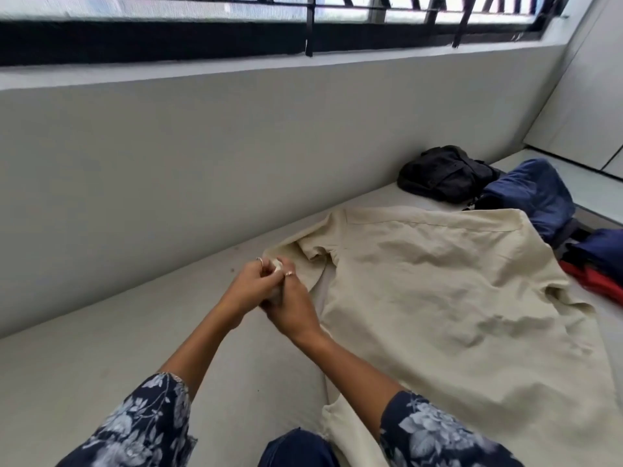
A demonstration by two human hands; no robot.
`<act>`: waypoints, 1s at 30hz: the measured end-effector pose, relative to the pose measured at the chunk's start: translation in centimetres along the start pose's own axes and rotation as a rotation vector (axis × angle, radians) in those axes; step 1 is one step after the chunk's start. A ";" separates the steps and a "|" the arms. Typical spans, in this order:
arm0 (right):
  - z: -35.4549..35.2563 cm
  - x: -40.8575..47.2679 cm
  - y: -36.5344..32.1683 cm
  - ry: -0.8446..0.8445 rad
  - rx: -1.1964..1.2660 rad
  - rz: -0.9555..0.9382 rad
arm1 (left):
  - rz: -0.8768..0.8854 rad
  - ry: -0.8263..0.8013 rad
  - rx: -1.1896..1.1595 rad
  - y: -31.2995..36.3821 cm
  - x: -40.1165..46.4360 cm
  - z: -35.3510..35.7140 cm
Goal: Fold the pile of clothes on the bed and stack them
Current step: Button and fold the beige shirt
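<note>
Both hands bunched together on the cream shirt's sleeve end

left hand and right hand pinch the cuff of the cream shirt; tugging probably drags the flat body beside them; wrinkles return

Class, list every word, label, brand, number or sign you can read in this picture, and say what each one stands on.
None can be read.
Cream shirt: no print or tag showing.
Black garment, blue garment, red garment: no lettering visible.
Floral sleeves: pattern only, no text.
Wall and window grille: no signs.
</note>
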State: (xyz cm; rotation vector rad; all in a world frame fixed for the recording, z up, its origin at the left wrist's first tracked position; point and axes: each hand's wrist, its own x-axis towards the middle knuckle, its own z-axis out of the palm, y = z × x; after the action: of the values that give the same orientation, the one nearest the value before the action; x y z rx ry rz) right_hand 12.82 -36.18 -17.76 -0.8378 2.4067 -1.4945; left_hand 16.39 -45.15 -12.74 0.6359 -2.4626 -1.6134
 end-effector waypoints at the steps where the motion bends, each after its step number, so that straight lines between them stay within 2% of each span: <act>1: -0.5 0.9 -0.8 0.065 0.019 -0.025 | 0.070 0.044 -0.039 1.1 0.0 -0.3; 4: -3.5 4.3 -3.5 0.168 0.065 0.035 | 0.287 0.361 -0.021 3.1 0.2 -0.9; 5: -4.6 5.7 -4.2 0.179 0.128 0.099 | 0.304 0.470 -0.060 3.2 0.1 -0.8; 7: -7.6 8.6 -5.6 0.202 0.317 0.257 | 0.192 0.579 -0.137 2.5 -0.4 0.1; 8: -9.2 9.7 -6.6 0.191 0.413 0.331 | 0.075 0.532 -0.098 1.6 -0.7 1.0; 9: -11.0 10.8 -7.4 0.169 0.507 0.379 | -0.064 0.373 0.028 0.6 -1.1 2.0; 12: -16.0 12.5 -9.8 0.171 0.580 0.314 | -0.431 -0.373 0.481 -0.9 -4.1 5.8; 13: -17.3 13.1 -10.2 0.195 0.583 0.279 | -0.486 -0.551 0.560 -1.2 -5.1 7.0; 15: -20.0 13.7 -11.2 0.247 0.602 0.215 | -0.514 -0.724 0.698 -2.0 -6.1 9.3; 18: -23.3 14.2 -12.4 0.280 0.582 0.185 | -0.473 -0.785 0.797 -2.6 -6.9 11.5; 21: -25.5 14.2 -12.5 0.286 0.549 0.199 | -0.479 -0.817 0.697 -1.8 -7.5 12.4; 23: -26.3 13.7 -12.1 0.279 0.525 0.222 | -0.437 -0.788 0.669 -1.8 -8.3 12.7; 26: -26.9 12.9 -11.4 0.284 0.528 0.257 | -0.288 -0.701 0.776 -2.1 -9.7 13.1; 30: -27.6 12.0 -10.7 0.255 0.523 0.264 | -0.251 -0.546 0.697 -1.7 -10.6 13.4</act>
State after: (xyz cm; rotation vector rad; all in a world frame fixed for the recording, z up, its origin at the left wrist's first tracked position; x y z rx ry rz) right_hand -5.20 -25.34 6.28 -0.2200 2.0072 -2.0684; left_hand 21.99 -30.06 -18.61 0.6574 -3.5249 -1.0466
